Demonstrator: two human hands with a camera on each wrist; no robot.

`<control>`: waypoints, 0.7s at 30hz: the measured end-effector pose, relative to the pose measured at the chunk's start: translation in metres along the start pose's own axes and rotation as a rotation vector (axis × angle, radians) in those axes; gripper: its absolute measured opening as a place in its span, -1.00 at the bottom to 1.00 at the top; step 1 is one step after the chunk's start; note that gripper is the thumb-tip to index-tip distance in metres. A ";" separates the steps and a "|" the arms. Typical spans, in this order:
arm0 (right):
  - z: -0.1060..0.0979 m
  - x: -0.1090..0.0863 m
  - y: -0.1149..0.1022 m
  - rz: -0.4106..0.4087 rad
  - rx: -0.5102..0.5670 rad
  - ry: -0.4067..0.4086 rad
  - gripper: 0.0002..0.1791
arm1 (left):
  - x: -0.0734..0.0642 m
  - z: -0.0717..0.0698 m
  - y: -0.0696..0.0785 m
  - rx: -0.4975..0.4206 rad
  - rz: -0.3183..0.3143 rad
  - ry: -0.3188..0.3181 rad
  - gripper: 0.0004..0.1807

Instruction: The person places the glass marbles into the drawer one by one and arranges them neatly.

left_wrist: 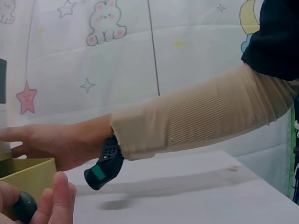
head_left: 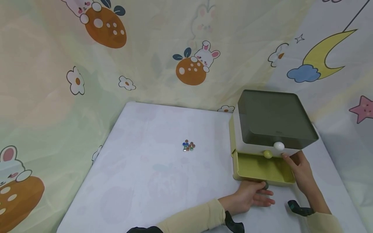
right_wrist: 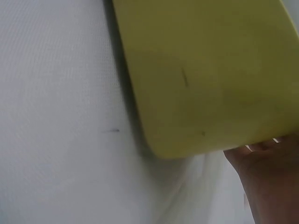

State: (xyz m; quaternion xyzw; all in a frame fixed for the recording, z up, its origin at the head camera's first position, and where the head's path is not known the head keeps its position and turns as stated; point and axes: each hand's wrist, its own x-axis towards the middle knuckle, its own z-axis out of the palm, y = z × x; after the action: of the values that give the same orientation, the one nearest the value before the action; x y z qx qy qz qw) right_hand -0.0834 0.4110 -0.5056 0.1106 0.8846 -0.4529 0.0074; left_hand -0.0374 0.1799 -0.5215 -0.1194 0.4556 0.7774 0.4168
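A small drawer box [head_left: 275, 116] stands at the table's right side, with a dark green top and a white band below. Its lower yellow-green drawer [head_left: 262, 168] is pulled out, its bare floor showing. My left hand [head_left: 247, 195] pinches the dark round knob [left_wrist: 25, 206] on that drawer's front, the other fingers stretched out. At the box's front right corner, my right hand [head_left: 301, 170] grips with the thumb on the front edge, its other fingers partly hidden along the side. A white knob [head_left: 278, 146] and a yellow-green knob [head_left: 267, 154] sit higher on the front.
Several small coloured glass beads [head_left: 188, 145] lie together near the middle of the white table [head_left: 140, 181]. A printed cloth [head_left: 151, 64] with rabbits and flowers hangs behind and beside the table.
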 end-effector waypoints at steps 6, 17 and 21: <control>-0.001 0.001 0.000 -0.008 -0.010 -0.006 -0.20 | -0.006 0.000 -0.008 0.009 -0.034 -0.006 -0.85; -0.005 -0.001 -0.001 -0.056 -0.026 -0.041 -0.22 | -0.020 0.003 -0.019 -0.004 -0.070 0.002 -0.85; -0.007 -0.001 -0.002 -0.068 -0.028 -0.059 -0.22 | -0.023 0.003 -0.023 -0.005 -0.106 -0.002 -0.84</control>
State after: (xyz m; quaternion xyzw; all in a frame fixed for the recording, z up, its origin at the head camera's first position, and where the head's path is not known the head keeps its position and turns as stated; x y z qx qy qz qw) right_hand -0.0822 0.4156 -0.4997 0.0671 0.8936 -0.4434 0.0194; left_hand -0.0045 0.1750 -0.5211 -0.1437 0.4464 0.7555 0.4575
